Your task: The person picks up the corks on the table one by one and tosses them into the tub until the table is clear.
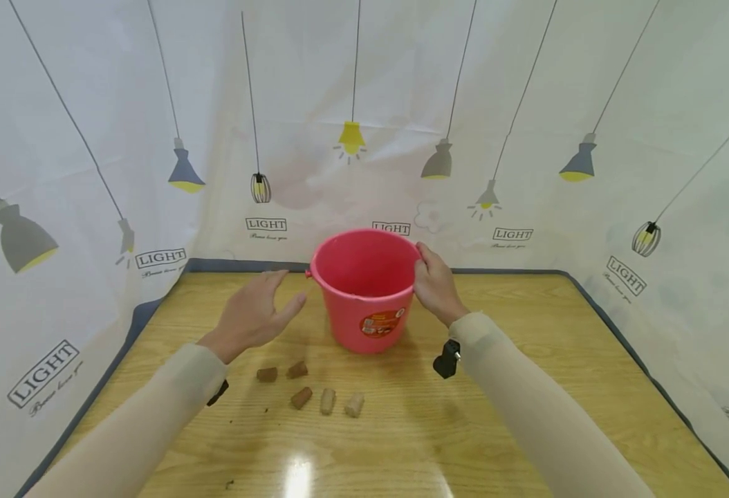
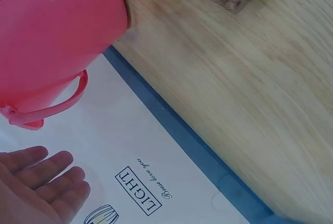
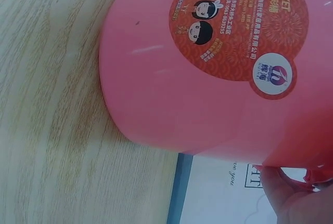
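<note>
A pink plastic bucket stands upright on the wooden table with a red label on its front. My right hand grips the bucket's right side at the rim; part of that grip is hidden. In the right wrist view, the thumb lies by the rim and handle. My left hand is held left of the bucket, fingers extended, apart from the rim and holding nothing. The left wrist view has the pink handle hanging near those fingers. In front lie several short cylinders, dark brown ones and pale tan ones.
The wooden table is edged in dark blue. White cloth printed with hanging lamps rises at the back and sides. A black device is strapped at my right wrist. Small dark specks lie on the near left of the table.
</note>
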